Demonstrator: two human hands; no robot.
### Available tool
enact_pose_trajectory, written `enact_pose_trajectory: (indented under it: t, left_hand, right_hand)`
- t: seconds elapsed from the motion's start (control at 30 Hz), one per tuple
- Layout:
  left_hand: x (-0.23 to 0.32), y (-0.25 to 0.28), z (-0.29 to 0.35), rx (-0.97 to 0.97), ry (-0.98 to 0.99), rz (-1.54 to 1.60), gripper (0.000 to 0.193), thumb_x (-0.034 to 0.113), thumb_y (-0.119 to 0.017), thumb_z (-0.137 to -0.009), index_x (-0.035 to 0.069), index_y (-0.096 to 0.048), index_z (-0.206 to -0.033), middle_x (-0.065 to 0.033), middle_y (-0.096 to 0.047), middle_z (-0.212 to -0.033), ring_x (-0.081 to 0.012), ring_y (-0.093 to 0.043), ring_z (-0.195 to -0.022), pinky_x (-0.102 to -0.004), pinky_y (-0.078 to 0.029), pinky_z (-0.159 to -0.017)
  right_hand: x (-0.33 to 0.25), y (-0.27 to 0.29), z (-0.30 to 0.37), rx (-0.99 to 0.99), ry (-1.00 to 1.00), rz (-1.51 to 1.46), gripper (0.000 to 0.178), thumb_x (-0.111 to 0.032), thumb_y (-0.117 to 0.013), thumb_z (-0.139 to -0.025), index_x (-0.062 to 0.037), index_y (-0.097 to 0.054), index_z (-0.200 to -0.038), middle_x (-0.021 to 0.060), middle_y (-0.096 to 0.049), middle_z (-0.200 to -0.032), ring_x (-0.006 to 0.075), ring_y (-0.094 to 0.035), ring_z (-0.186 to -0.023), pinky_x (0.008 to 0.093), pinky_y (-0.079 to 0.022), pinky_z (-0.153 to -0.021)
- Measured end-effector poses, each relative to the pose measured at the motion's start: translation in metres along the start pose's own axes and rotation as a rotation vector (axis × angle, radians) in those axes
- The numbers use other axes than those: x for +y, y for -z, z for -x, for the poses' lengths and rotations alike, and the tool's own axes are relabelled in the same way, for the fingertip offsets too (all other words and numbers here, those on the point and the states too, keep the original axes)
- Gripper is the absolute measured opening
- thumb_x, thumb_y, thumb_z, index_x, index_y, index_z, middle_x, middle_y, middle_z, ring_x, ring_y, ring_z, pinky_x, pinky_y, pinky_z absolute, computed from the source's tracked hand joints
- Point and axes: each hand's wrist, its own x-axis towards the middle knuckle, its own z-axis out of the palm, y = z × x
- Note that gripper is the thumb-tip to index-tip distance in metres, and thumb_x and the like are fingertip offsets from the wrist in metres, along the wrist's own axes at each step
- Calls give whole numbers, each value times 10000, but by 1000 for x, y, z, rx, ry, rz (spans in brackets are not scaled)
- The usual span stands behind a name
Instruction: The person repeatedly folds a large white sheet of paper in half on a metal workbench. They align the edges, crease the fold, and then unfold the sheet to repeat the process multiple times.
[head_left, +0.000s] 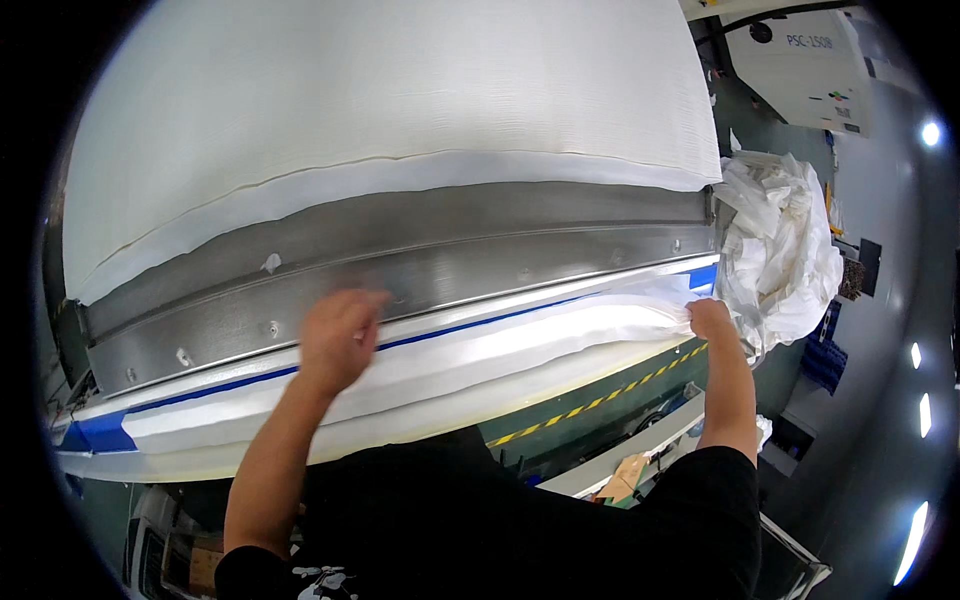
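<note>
My right hand is closed on the right end of a long white fabric strip, pinching its edge near the blue end piece. The strip runs along the near side of the machine, beside a thin blue line, toward another blue end piece at the left. My left hand hovers over the near edge of a grey metal bed. Its fingers look curled but are smeared by motion, and I cannot make out anything in them. Behind the metal bed spreads a broad white fabric sheet.
Crumpled white fabric is heaped at the machine's right end. Small white scraps lie on the metal. Below the near edge, yellow-black floor tape and a bench with cardboard show. A white machine housing stands far right.
</note>
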Motion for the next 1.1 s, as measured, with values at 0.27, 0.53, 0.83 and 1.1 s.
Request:
enact_pose_trajectory:
  t: [0.27, 0.53, 0.83, 1.1]
  left_hand:
    - [80, -69, -52, -477, -163, 322, 279, 120, -580, -824, 67, -595, -1097, -133, -628, -1040, -305, -588, -983, -410, -467, -854]
    - [124, -123, -76, -617, -152, 469, 307, 228, -461, -923, 56, -555, -1159, -161, -566, -1162, -322, -546, -1057, -417, -447, -888]
    - [102, -150, -75, -1149, 54, 415, 568, 481, -266, -961, 46, -568, -1166, -194, -586, -1151, -362, -524, -1102, -440, -393, -949]
    - [62, -43, -64, -867, 149, 394, 510, 469, -335, -954, 66, -603, -1117, -191, -618, -1078, -352, -568, -1019, -423, -429, -894]
  right_hand:
    - [-19, 14, 21, 34, 146, 39, 327, -178, -524, -771, -163, -644, -1076, 92, -668, -979, 254, -632, -918, 389, -476, -817]
    - [-60, 32, 55, 214, 340, -85, 307, -166, -545, -725, -140, -647, -1013, 67, -661, -957, 237, -620, -910, 392, -456, -823]
    - [-119, 94, 69, 5, 530, -300, 358, -228, -574, -699, -105, -645, -1027, 122, -665, -945, 300, -628, -882, 414, -480, -797]
    - [-168, 90, 10, -242, 643, -616, 568, -325, -678, -621, -25, -596, -1097, 227, -637, -1007, 364, -607, -945, 389, -469, -838]
